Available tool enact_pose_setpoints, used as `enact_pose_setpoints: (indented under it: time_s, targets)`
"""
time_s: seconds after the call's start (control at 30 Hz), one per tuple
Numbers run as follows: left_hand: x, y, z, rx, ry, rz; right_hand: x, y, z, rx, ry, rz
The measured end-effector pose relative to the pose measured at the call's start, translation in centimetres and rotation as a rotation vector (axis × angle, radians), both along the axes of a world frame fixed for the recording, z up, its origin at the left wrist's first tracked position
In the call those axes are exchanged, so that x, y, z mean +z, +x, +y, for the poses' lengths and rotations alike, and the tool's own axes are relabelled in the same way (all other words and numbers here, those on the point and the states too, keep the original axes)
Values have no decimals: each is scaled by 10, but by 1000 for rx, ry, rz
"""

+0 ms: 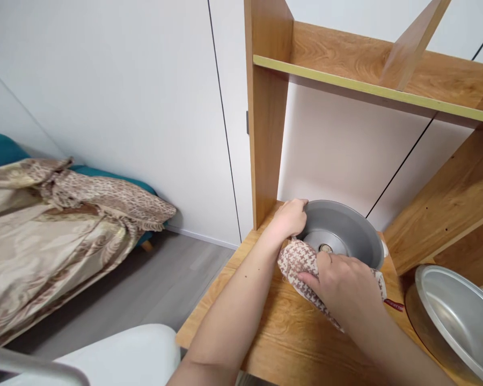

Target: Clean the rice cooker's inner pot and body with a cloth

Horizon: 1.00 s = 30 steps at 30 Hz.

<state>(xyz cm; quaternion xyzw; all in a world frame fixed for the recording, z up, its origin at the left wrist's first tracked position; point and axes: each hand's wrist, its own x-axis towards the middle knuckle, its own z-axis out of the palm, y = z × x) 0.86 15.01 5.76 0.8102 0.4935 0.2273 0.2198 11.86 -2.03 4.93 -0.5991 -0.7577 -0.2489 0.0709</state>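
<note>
A round grey rice cooker (338,220) stands on the wooden desk beneath the shelf, its top uncovered. A metal plate with a small central button shows at the bottom of its hollow. My left hand (292,220) grips the far left rim, fingers curled over the edge. Bunched in my right hand (348,284) is a brown-and-white houndstooth cloth (300,260), pressed at the near side of the cooker. A dark red tag sticks out from the cloth on the right. The cooker's near wall is hidden behind the cloth and hand.
To the right sits a large oval metal basin (462,316). A wooden shelf unit (269,123) rises behind and over the desk (301,343). On the left, a bed or sofa (52,241) carries a patterned cover. A white rounded object (124,351) is at the lower left.
</note>
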Motion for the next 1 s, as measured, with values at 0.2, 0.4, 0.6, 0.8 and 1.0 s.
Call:
enact_pose_setpoints:
  time_s: [0.2,0.4,0.6,0.8,1.0]
  targets:
    - [1,-1,2,-8,2,43,4,29,3,76,-86,-17]
    - [4,4,-9,74,26,115,7,21,7,29,-110,-14]
    - [6,4,-15,107,51,151,5,-9,12,-74,-104,18]
    - [5,2,-7,66,40,143,-1,15,7,26,-15,53]
    - [7,6,-6,63,34,145,4,35,3,64,-62,23]
